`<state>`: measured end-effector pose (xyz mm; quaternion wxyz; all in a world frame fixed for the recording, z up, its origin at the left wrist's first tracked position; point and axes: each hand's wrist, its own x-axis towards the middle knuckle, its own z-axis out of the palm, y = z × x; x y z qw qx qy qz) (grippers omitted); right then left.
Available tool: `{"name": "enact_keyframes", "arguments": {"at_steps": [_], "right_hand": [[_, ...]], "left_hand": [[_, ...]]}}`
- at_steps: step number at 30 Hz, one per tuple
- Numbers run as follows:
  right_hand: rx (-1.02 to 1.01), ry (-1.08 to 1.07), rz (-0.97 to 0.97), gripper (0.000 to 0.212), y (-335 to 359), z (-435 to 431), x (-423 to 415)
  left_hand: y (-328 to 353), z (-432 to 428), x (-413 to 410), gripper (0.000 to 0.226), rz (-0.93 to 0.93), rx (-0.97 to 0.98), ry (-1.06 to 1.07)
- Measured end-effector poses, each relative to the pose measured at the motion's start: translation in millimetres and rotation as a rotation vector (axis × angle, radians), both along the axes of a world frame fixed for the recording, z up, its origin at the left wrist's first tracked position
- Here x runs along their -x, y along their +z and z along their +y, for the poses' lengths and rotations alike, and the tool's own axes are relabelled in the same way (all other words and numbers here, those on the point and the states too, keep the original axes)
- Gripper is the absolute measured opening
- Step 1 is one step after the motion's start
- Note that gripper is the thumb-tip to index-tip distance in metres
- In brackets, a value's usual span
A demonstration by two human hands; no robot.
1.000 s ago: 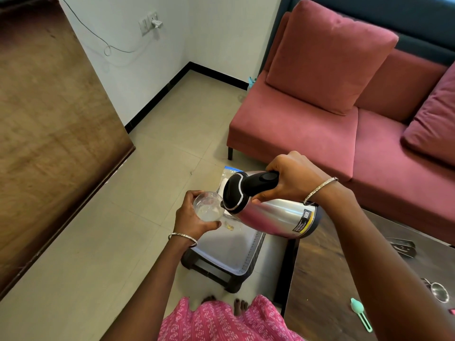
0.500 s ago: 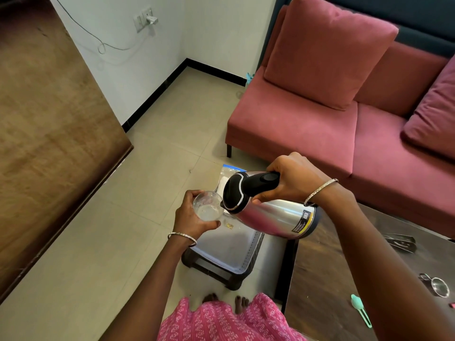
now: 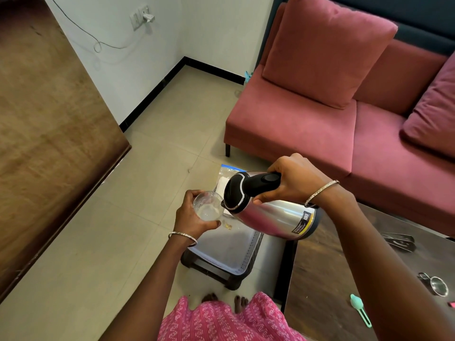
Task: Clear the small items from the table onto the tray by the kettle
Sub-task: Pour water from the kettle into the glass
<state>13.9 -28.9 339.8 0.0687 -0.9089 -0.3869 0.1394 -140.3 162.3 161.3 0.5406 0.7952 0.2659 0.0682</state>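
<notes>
Our right hand (image 3: 293, 184) wraps round the kettle (image 3: 275, 217) handle, tipping it at the glass (image 3: 208, 205) our left hand (image 3: 193, 219) holds (both grips full). A little water sits in the glass, which is slippery and can break. The light strainer (image 3: 437, 286) and green scoop (image 3: 357, 302) lie on the bench (image 3: 320, 291), apart from the tray (image 3: 221, 251); we would take them by their handles.

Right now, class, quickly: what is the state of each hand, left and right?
Left hand: closed, fingers curled round the clear glass.
Right hand: closed, gripping the black handle of the tilted kettle.
</notes>
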Motion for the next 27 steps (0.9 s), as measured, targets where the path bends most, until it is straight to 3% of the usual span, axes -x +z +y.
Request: {"name": "enact_keyframes", "arguments": {"at_steps": [12, 22, 27], "right_hand": [[-0.278, -0.327, 0.232, 0.066, -43.4, -24.7, 6.9], [-0.569, -0.797, 0.404, 0.036, -148.7, -1.2, 54.7], [-0.613, -0.992, 0.416, 0.034, -208.1, 27.3, 81.4]], "left_hand": [[-8.6, 8.9, 12.3, 0.086, 0.004, 0.043, 0.051], [-13.6, 30.8, 53.0, 0.088, 0.044, 0.027, 0.125], [-14.4, 38.5, 67.2, 0.088, 0.06, 0.019, 0.156]]}}
